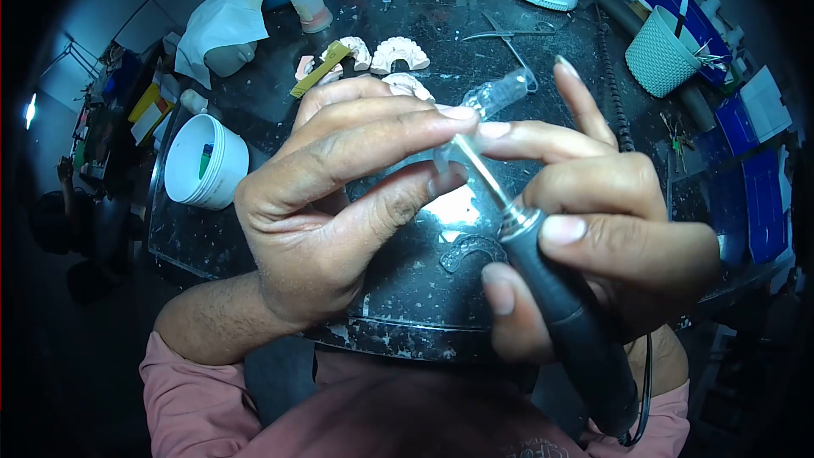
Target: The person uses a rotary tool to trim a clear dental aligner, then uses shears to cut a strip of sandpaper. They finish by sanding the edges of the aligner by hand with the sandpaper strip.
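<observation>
Nearest the lens, the person's right hand (610, 237) is wrapped around a black rotary handpiece with a slim metal shaft (551, 288), thumb and fingers closed on its barrel. Just beyond, the left hand (339, 203) pinches a small clear plastic dental piece (496, 97) between thumb and fingertips, meeting the bur tip. A steady job likely needs the hands braced together and light pressure. Below lies another clear tray (471, 248) on the dark speckled bench (254, 237). Farther back sit white plaster tooth casts (400, 53), a white tub (203, 161) and a teal basket (657, 59).
</observation>
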`<action>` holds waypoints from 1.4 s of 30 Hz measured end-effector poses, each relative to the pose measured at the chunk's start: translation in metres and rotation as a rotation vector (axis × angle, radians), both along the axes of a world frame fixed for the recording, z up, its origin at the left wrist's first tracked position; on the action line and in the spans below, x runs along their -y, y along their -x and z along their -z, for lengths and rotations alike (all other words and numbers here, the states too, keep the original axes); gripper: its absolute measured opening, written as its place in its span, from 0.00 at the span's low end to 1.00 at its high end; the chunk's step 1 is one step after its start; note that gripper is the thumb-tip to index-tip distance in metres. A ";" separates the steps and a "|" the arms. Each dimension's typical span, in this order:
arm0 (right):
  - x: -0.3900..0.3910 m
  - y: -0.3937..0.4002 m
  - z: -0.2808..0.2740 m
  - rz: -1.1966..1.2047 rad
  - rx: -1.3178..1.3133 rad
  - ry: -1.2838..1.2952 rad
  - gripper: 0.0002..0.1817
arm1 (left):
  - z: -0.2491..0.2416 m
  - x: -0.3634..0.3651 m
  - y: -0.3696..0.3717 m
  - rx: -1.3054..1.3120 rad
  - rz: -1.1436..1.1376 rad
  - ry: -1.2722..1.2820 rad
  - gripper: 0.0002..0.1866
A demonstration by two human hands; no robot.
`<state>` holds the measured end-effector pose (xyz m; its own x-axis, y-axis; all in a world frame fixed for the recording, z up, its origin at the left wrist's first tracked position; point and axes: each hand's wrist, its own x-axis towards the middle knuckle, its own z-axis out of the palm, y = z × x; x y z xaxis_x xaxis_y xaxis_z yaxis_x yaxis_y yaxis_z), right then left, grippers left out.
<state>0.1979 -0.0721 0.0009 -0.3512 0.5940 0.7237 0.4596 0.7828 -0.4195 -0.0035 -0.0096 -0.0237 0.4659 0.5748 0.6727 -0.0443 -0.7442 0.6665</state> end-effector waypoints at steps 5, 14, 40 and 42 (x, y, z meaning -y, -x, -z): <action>-0.002 0.001 -0.001 -0.058 -0.005 0.038 0.23 | -0.002 -0.001 0.001 -0.017 -0.001 -0.029 0.16; -0.006 0.002 0.011 -0.073 -0.113 -0.028 0.24 | 0.001 -0.004 0.002 -0.001 0.000 -0.034 0.14; -0.006 0.007 0.005 -0.041 -0.063 -0.026 0.24 | 0.003 -0.003 0.000 0.066 0.000 0.034 0.14; -0.004 0.008 0.002 0.003 -0.009 -0.018 0.23 | 0.002 -0.003 -0.001 0.070 0.010 0.041 0.15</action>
<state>0.1897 -0.0679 -0.0015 -0.3430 0.5817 0.7376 0.4580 0.7891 -0.4094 -0.0028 -0.0071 -0.0261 0.4244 0.5978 0.6801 -0.0991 -0.7159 0.6911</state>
